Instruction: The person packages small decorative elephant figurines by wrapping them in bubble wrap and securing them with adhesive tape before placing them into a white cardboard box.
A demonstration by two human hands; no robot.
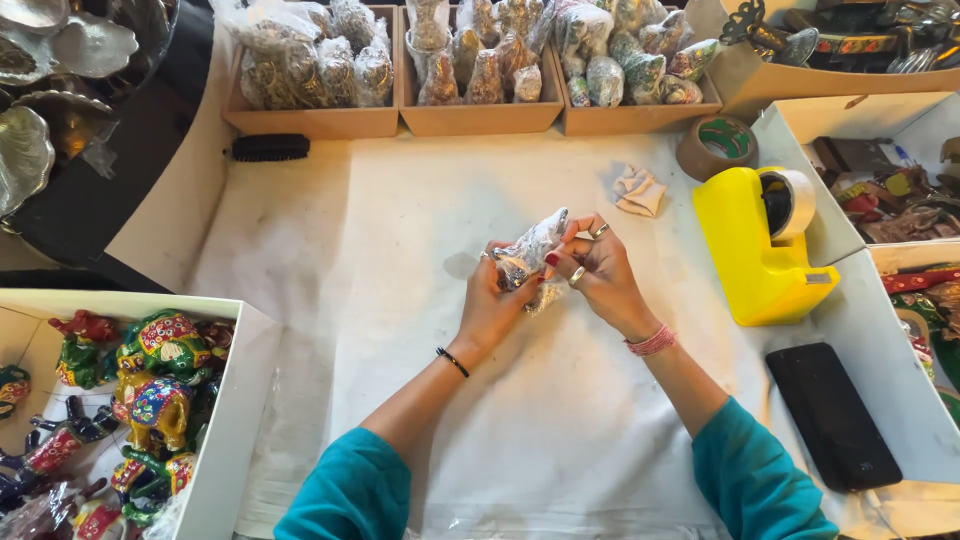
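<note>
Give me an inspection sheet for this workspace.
Surface: table covered with a white cloth.
Job's things: small figurine in clear wrap, held above the cloth by both hands.
Clutter: yellow tape dispenser, brown tape roll, crumpled cloth, black brush, black phone.
Hands: left hand and right hand both grip the wrapped figurine.
Cables: nothing seen.
Surroundings: three cardboard trays of wrapped figurines at the back; white box of painted elephant figurines at left; metal dishes far left; open boxes at right.
</note>
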